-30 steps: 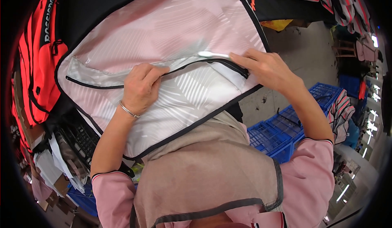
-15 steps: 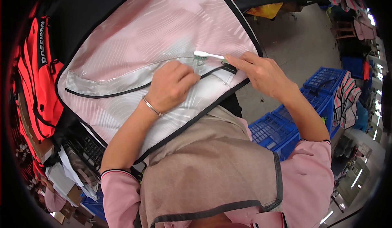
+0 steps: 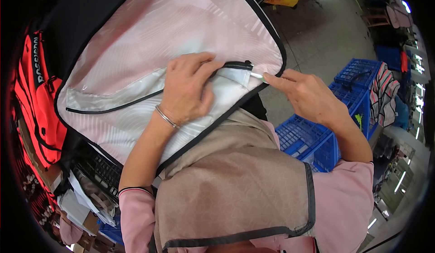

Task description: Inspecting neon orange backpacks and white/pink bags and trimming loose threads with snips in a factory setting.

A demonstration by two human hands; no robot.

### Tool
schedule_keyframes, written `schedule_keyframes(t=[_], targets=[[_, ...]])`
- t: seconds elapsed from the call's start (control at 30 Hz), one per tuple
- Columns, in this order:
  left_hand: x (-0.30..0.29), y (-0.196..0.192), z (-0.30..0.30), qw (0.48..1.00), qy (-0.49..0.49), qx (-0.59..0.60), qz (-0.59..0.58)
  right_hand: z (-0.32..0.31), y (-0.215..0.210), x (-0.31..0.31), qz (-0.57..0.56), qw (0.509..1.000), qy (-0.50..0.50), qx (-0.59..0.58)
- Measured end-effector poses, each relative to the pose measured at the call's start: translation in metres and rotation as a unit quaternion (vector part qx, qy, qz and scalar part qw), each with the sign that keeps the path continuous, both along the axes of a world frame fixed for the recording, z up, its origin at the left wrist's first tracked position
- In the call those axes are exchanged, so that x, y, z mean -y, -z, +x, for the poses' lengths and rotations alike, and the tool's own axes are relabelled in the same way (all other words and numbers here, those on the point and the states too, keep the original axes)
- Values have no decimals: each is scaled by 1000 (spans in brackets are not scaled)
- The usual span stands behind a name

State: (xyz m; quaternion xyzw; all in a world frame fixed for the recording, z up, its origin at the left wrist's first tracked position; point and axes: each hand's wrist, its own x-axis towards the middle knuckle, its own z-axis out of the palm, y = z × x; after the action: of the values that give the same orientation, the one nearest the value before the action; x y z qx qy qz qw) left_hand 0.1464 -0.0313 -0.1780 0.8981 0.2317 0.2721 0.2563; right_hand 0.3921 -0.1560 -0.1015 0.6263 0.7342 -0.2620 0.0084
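Observation:
A pink, wave-patterned fabric panel (image 3: 149, 40) with black edging lies spread in front of me. Across it runs a pale translucent strip (image 3: 93, 100), edged in black, with a small black piece at its right end. My left hand (image 3: 188, 87), with a metal bracelet at the wrist, rests on the strip with fingers bent and apart. In my right hand (image 3: 308, 92) is a toothbrush (image 3: 257, 75), pinched between thumb and fingers. Only a short white length of it shows; its bristle end is hidden at the strip's right end.
Blue plastic crates (image 3: 303, 137) stand on the floor at my right, with striped fabric (image 3: 385, 94) beside them. Bright red bags (image 3: 41, 99) are at the left, above papers (image 3: 74, 207) and a black crate (image 3: 97, 171). A beige apron (image 3: 235, 180) covers my front.
The toothbrush has moved right and down, and its head has gone out of sight. My left hand's fingers have spread from a closed shape. The strip's right end sits slightly higher.

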Motion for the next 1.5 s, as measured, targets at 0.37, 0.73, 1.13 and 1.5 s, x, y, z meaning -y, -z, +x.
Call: schedule_keyframes(t=[0.37, 0.73, 1.13, 1.5], targets=[[30, 10, 8, 983, 60, -114, -131, -30, 18, 5, 71, 996, 49, 12], [42, 45, 7, 998, 39, 15, 36, -40, -3, 42, 23, 998, 58, 31], [41, 48, 2, 999, -10, 34, 8, -42, 29, 39, 92, 993, 73, -5], [41, 26, -5, 996, -49, -6, -75, 86, 57, -129, 378, 894, 237, -32]])
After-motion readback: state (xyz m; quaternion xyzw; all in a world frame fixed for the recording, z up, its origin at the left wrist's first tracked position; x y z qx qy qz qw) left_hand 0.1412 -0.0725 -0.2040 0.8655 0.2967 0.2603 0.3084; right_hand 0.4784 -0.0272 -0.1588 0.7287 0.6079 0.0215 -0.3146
